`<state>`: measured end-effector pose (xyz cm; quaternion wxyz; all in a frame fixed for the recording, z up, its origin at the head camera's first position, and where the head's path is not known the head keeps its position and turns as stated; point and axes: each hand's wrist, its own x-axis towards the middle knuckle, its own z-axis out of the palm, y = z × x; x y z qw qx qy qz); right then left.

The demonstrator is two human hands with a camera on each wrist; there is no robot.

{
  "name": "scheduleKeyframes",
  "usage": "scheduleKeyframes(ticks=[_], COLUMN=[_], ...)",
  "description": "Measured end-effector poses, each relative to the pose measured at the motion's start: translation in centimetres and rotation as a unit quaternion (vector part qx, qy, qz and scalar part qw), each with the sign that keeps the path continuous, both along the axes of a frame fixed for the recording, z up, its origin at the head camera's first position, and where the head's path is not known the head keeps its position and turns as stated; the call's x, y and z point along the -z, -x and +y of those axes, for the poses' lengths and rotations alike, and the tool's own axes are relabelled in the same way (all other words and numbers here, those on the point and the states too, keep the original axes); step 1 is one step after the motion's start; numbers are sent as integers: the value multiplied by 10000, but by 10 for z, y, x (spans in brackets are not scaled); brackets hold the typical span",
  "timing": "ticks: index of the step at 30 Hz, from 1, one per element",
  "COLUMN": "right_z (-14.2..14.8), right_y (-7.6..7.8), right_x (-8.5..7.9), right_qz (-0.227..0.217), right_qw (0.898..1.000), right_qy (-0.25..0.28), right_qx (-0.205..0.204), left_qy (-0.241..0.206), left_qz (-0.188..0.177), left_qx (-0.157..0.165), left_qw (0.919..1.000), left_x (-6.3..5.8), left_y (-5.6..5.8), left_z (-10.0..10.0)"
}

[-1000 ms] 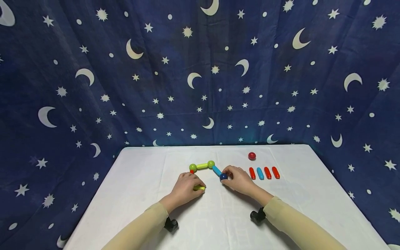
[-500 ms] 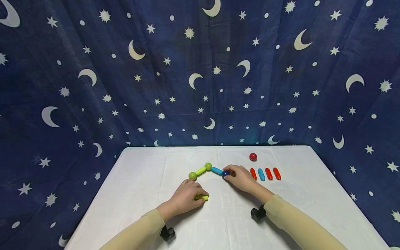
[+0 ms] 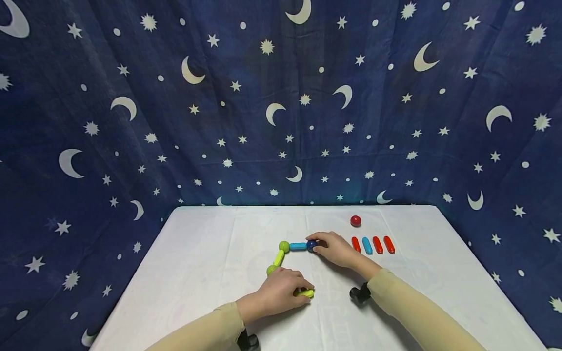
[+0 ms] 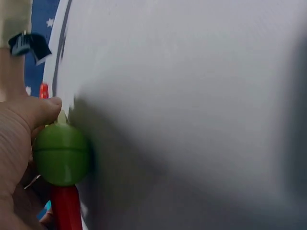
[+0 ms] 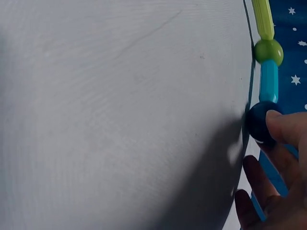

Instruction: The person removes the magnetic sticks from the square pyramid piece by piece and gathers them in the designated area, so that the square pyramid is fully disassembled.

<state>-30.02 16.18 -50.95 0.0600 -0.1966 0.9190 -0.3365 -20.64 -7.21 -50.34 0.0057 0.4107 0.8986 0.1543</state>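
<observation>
In the head view my left hand (image 3: pixel 281 291) pinches a yellow-green magnetic stick (image 3: pixel 305 293) between thumb and fingers. A green ball (image 4: pixel 62 154) sits under that palm in the left wrist view, with a red stick (image 4: pixel 66 207) on its other side. My right hand (image 3: pixel 335 249) holds a dark blue ball (image 3: pixel 311 245) by thumb and fingertips. From it a light blue stick (image 3: pixel 298 246) runs left to a green ball (image 3: pixel 284 246). Another yellow-green stick (image 3: pixel 278 258) bends from there towards me, ending at a green ball (image 3: pixel 271 269) partly behind my left hand.
Right of my right hand lie red sticks (image 3: pixel 389 244) and one blue stick (image 3: pixel 367 245) in a row. A red ball (image 3: pixel 355 221) sits behind them. The white cloth-covered table (image 3: pixel 197 243) meets a dark blue star-and-moon curtain (image 3: pixel 246 122) at the back.
My left hand has moved nearer to me and rightward with its stick. The joined green balls and sticks have swung round the blue ball towards me. My right hand has shifted only slightly.
</observation>
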Motion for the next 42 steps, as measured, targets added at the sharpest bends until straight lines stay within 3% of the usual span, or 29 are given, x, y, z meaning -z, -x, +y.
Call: scheduleKeyframes(ticks=[5, 8, 11, 15, 19, 23, 42], right_z=[-2, -3, -3, -2, -2, -3, 0], right_y=[1, 2, 3, 4, 5, 6, 5], right_x=[2, 4, 4, 5, 8, 11, 12], right_qz=[-120, -141, -237, -402, -642, -907, -1091], right_qw=[9998, 9997, 9995, 9981, 9939, 9892, 9832], right_qy=[95, 152, 208, 401, 834, 1074, 1385], right_qx=[-112, -90, 13, 220, 314, 402, 478], left_qy=[-76, -188, -398, -746, -1037, -1158, -976], left_qz=[-314, -294, -214, -740, -1523, -1823, -1766], left_qx=[-19, -438, -1073, -1661, -1729, -1776, -2025], left_qw=[9995, 9984, 9932, 9805, 9675, 9601, 9583], left_x=[-5, -11, -17, -21, -18, -13, -9], left_y=[4, 17, 37, 67, 86, 92, 97], left_z=[8, 6, 1, -6, -10, -10, -3])
